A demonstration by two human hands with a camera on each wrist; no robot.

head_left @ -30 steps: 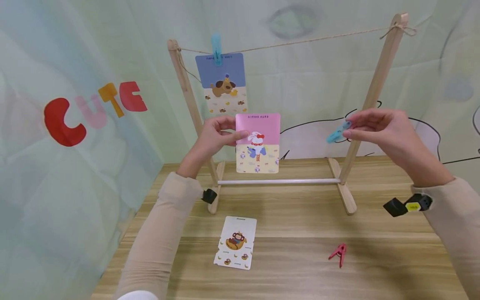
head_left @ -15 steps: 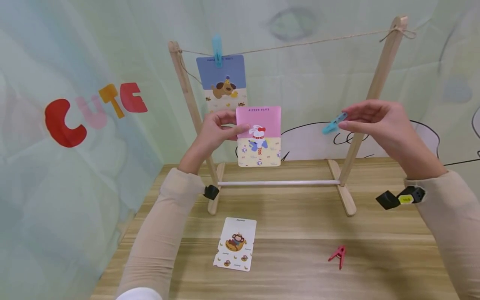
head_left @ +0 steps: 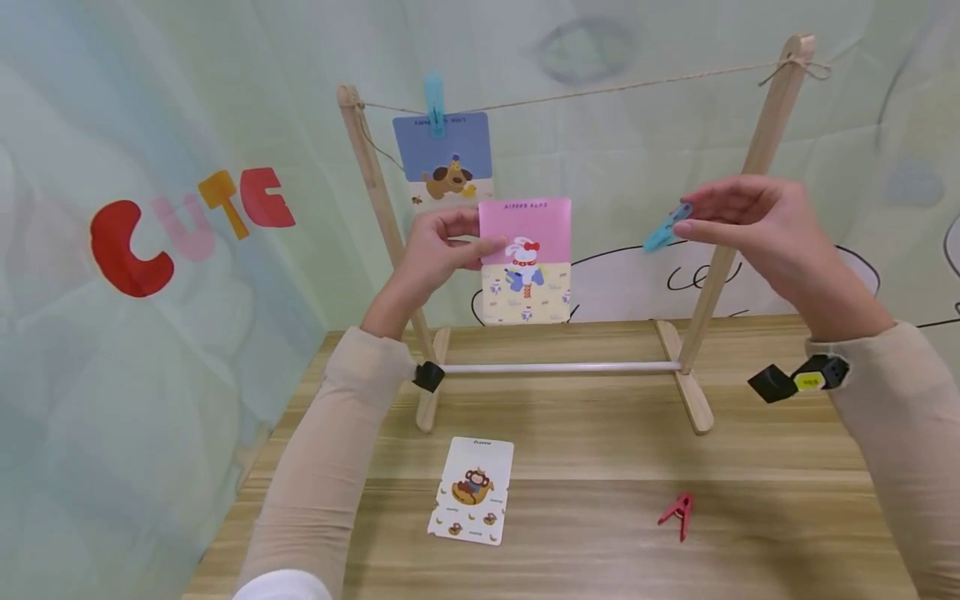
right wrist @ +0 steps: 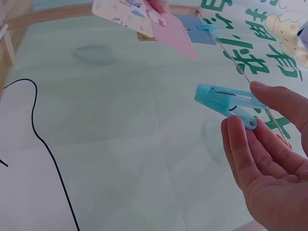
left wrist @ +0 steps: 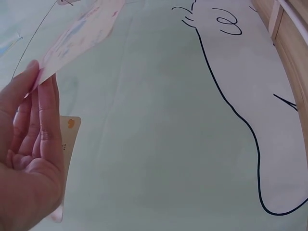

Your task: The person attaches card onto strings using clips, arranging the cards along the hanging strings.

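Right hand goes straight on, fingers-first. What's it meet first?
Probably the pink-and-yellow card held by the left hand: the right hand and its blue clothespin point roughly that way. Depth is unclear, so it might pass in front of or behind the card.

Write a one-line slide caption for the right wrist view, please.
Right hand pinching a light-blue clothespin in its fingers, pink-and-yellow card beyond.

Head view is looking forward and down at the surface (head_left: 585, 483); closer wrist views are both catching the pink card (head_left: 525, 262).
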